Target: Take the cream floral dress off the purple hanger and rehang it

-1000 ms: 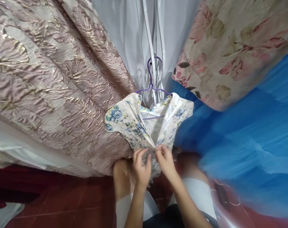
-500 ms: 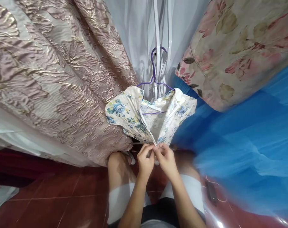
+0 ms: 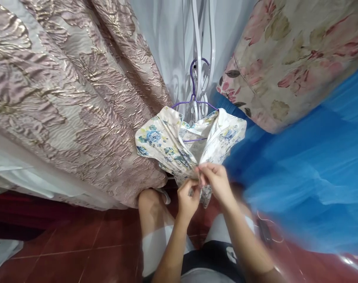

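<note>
A cream garment with blue and yellow flowers (image 3: 170, 141) hangs from a purple hanger (image 3: 193, 84), its collar spread in a V at the top. My left hand (image 3: 188, 196) pinches the garment's front edge low down, below the V. Slightly higher and to the right, my right hand (image 3: 216, 179) has thumb and fingers closed on the front opening, at the bottom of the V. Whether a zipper or a button lies between the fingertips is hidden. The garment's lower end dangles behind and below both hands.
White curved metalwork (image 3: 198, 43) carries the hanger. A pink and gold brocade cloth (image 3: 108, 129) hangs on the left, a floral cloth (image 3: 297, 67) at upper right, and blue tulle (image 3: 303, 169) below it. A dark device with a white cord (image 3: 265, 232) lies on the red tiled floor (image 3: 108, 247).
My right hand has risen along the front opening, away from my left hand, which stays low. Before, both hands pinched together at one spot. The view has shifted slightly.
</note>
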A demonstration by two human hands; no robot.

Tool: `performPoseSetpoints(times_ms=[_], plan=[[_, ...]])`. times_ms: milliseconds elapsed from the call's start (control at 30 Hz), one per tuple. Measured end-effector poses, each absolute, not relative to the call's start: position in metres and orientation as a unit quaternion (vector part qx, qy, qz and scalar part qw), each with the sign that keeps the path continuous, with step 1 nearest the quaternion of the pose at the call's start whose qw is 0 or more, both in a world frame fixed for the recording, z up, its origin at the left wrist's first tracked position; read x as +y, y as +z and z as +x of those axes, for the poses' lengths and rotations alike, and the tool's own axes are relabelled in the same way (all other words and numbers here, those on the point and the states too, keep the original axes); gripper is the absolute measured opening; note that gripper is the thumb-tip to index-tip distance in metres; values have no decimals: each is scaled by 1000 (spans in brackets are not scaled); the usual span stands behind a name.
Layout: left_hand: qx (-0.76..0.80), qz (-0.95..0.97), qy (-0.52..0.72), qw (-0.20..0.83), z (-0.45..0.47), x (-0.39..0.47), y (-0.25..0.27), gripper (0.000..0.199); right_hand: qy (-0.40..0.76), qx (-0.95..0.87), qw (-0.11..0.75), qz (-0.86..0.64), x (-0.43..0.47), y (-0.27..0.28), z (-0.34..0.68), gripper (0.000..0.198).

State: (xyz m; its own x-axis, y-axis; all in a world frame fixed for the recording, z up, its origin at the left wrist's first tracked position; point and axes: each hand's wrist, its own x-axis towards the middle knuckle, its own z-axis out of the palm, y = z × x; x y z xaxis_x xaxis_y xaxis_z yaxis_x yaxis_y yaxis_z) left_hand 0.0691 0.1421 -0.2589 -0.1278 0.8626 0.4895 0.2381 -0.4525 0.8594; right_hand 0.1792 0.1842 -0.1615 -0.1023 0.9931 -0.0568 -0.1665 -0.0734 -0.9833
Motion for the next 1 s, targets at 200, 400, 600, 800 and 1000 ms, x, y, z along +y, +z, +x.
performPoseSetpoints(times_ms=[200,400,600,800,1000], plan=[[440,627,584,268,64,135,-255,17,507,-508,565,-407,248,-97,163,35],[430,645,566,281,66,127,-272,18,460,-527,591,-402,266,-63,155,33],[433,653,591,192,48,145,-257,9,456,-548,573,-404,261,-61,160,29],[383,696,605,-39,18,219,-131,31,445,-560,583,-386,247,-66,166,28],[366,808,457,-60,19,269,-64,22,450,-567,589,-359,258,-74,165,27]])
